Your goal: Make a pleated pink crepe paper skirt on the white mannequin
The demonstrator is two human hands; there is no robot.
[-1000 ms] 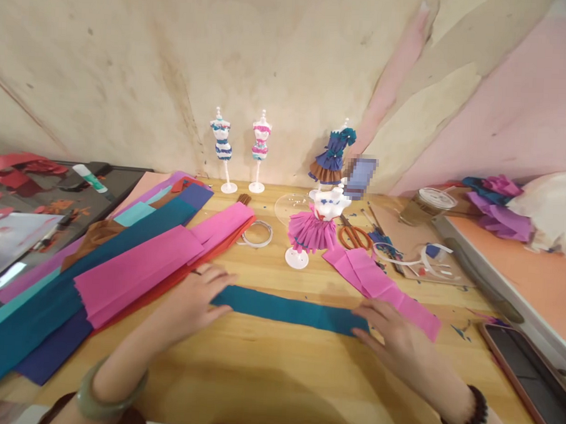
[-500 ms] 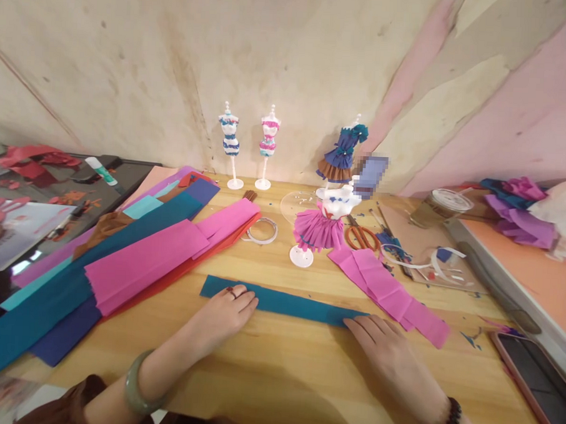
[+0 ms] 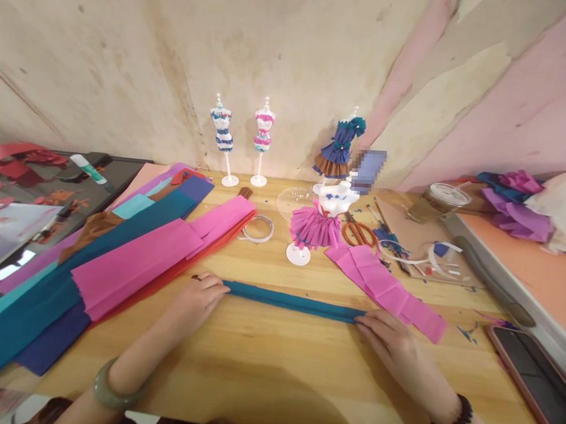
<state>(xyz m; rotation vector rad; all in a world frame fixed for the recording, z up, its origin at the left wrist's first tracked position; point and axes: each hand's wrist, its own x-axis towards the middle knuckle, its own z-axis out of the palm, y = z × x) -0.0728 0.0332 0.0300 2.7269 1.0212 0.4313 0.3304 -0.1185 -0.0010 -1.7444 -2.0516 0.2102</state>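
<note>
Left hand (image 3: pixel 197 299) has gone out to the strip's far left end, and the teal strip (image 3: pixel 293 302) shows narrower than half a second ago, with a line now running along it. Working surface first: table (image 3: pixel 257 367), bare under your forearms, so you've room to keep things flat. Paper stack (image 3: pixel 135 262) lies just beyond your left fingers; keep your knuckles off it. Pink strip (image 3: pixel 383 285) sits right by your right hand (image 3: pixel 392 342); don't drag it along. Skirted form (image 3: pixel 335 202) stands clear behind. Teal strip lies between your hands, near and roughly parallel to the table edge. Both grips are closed down to a pinch, fingertips on one end each; can't tell how thumbs sit underneath. For a clean fold, I'd match the edges at both ends, hold light even tension, then press from the middle outward; pulling harder one side would probably skew it. Tape roll (image 3: pixel 271 229) is well apart, fine there.
</note>
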